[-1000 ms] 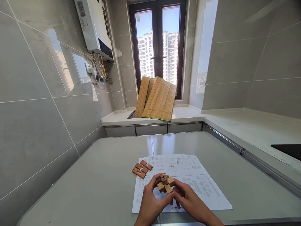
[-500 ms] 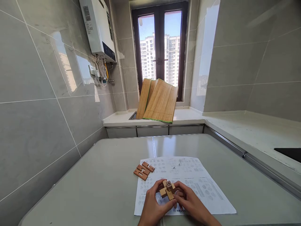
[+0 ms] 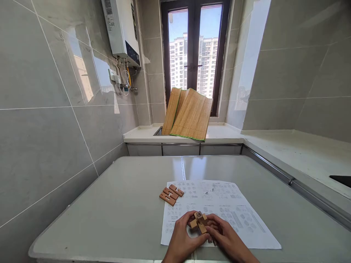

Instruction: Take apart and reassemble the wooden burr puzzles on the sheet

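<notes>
The left hand [image 3: 183, 235] curves around the block [image 3: 199, 223], fingers bent along its far left side, thumb stretched beneath its near end. The right hand [image 3: 225, 235] has its bent fingers and thumb gathered at the block's right side, so both sets of fingers are holding it between them. Exactly where each right fingertip presses, I can't tell from here; the fingers overlap.

The block is made of crossed bars of pale wood, tilted, with one bar end pointing down toward the thumbs and another, bearing a dark mark, on top near the left fingertips.

Under the fingers and reaching well out past them lies the sheet [image 3: 248, 223], printed with rows of small figures. Beyond the left fingers, a little to their left, three brown plates [image 3: 171, 194] with cut-outs lie side by side, partly over the sheet's edge. The table [image 3: 109, 215] spreads on either side of the fingers. Well beyond them, on the counter [image 3: 225, 133], a mat [image 3: 192, 115] leans before the window [image 3: 193, 51].
</notes>
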`<state>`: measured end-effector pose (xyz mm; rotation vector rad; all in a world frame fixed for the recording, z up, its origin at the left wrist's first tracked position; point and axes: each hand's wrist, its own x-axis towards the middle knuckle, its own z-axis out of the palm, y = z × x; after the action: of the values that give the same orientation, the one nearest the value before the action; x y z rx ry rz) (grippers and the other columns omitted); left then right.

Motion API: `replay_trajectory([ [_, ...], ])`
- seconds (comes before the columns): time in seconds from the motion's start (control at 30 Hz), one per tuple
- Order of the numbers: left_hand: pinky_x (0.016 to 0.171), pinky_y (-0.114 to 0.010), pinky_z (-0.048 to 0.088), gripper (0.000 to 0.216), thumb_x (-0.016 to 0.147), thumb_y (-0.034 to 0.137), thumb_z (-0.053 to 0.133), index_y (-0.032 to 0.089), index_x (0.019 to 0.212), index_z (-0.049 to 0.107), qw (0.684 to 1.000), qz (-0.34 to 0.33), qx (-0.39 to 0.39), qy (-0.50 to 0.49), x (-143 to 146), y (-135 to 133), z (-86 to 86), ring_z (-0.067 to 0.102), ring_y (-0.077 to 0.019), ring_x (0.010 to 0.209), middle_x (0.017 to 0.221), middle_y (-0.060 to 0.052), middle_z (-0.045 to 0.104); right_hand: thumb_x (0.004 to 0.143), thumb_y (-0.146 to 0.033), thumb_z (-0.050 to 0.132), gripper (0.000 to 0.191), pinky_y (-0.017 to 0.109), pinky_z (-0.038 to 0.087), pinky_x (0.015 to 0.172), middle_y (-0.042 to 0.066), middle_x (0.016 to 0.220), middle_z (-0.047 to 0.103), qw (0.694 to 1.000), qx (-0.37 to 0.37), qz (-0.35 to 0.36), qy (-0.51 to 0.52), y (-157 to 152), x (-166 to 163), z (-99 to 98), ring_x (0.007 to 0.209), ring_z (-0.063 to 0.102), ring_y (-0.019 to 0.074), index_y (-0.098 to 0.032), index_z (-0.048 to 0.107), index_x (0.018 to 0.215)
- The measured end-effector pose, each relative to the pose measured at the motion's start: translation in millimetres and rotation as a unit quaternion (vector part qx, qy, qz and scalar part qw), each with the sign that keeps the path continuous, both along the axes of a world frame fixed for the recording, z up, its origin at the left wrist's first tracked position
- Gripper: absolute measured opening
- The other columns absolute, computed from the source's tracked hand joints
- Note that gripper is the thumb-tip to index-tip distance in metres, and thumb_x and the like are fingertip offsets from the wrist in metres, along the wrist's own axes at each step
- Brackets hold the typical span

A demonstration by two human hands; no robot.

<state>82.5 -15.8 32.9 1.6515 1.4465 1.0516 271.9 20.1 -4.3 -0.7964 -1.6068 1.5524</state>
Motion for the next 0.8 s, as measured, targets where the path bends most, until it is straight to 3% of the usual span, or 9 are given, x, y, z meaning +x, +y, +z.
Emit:
replay_trajectory([
  [0.2, 0.101, -0.037, 0.049, 0.053, 0.066, 0.034, 0.084, 0.023, 0.115, 0.068, 1.000, -0.010, 0.008, 0.024, 0.6, 0.1, 2.3, 0.065, -0.0287, 0.111, 0.119, -0.006, 0.072, 0.091, -0.057, 0.063, 0.040, 0.028, 0.047, 0.063, 0.006, 0.097, 0.071, 1.000, 0.015, -0.017, -0.008, 0.3, 1.2, 1.7, 0.079, 0.063, 0.0206, -0.023, 0.065, 0.113],
  [0.37, 0.099, -0.037, 0.050, 0.047, 0.066, 0.023, 0.080, 0.025, 0.112, 0.068, 0.997, -0.029, 0.058, 0.051, 1.6, -1.1, -5.0, 0.062, -0.0276, 0.111, 0.116, -0.006, 0.068, 0.086, -0.061, 0.067, 0.047, 0.027, 0.047, 0.058, 0.005, 0.092, 0.068, 0.998, -0.012, -0.065, 0.010, 4.4, 1.9, -1.8, 0.069, 0.061, 0.0168, -0.021, 0.066, 0.111],
  [0.5, 0.107, -0.047, 0.045, 0.051, 0.065, 0.020, 0.077, 0.024, 0.115, 0.067, 0.990, 0.016, 0.094, 0.104, -1.6, 1.5, -20.3, 0.054, -0.0326, 0.123, 0.124, -0.010, 0.062, 0.082, -0.064, 0.070, 0.052, 0.028, 0.048, 0.058, 0.003, 0.084, 0.064, 0.996, -0.025, -0.089, 0.015, 4.7, 0.7, 2.2, 0.064, 0.057, 0.0156, -0.020, 0.066, 0.109],
  [0.63, 0.112, -0.055, 0.040, 0.051, 0.070, 0.028, 0.077, 0.021, 0.119, 0.066, 0.982, 0.082, 0.100, 0.138, -5.7, 4.9, -32.2, 0.047, -0.0373, 0.133, 0.132, -0.015, 0.058, 0.081, -0.065, 0.070, 0.053, 0.028, 0.048, 0.058, 0.003, 0.084, 0.063, 0.995, -0.024, -0.091, 0.015, 3.5, 0.3, 3.5, 0.065, 0.057, 0.0162, -0.019, 0.066, 0.108],
  [0.8, 0.114, -0.054, 0.039, 0.063, 0.075, 0.038, 0.079, 0.022, 0.133, 0.059, 0.985, 0.072, 0.087, 0.127, -5.6, 1.7, -25.8, 0.043, -0.0362, 0.137, 0.140, -0.015, 0.053, 0.086, -0.062, 0.067, 0.049, 0.027, 0.047, 0.059, 0.002, 0.086, 0.063, 0.997, -0.024, -0.073, 0.019, 3.0, 1.0, -0.5, 0.066, 0.056, 0.0152, -0.020, 0.064, 0.111],
])
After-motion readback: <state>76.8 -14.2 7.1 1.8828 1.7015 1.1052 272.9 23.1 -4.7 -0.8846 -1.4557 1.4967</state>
